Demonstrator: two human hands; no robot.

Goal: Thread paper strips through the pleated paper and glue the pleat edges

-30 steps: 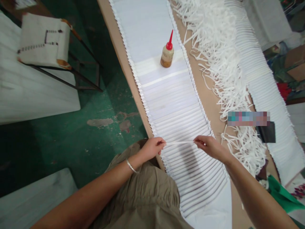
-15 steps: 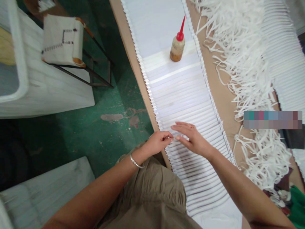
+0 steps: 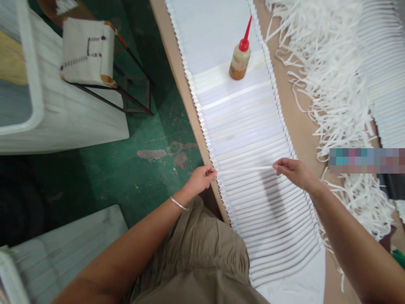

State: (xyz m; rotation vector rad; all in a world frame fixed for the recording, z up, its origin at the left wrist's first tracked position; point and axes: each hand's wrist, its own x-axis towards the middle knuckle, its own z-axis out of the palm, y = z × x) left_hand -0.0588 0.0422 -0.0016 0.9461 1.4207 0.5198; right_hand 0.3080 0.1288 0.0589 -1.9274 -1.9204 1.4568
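Note:
A thin white strip is stretched between my two hands, across a long run of overlapping white fabric pieces. My left hand pinches one end at the left edge of the pieces, by the table's border. Over toward their right side, my right hand pinches the other end, slightly above the surface, casting a shadow. Farther up on the fabric stands a squeeze bottle with a red pointed nozzle and brownish liquid at its bottom.
A heap of loose white strips lies along the right of the brown table. Beyond it is another row of layered white pieces. At left, a padded stool and a large white bin stand on the green floor.
My hands were close together near the left edge. The right hand has moved far right, drawing the strip out straight, while the left has shifted slightly left and up.

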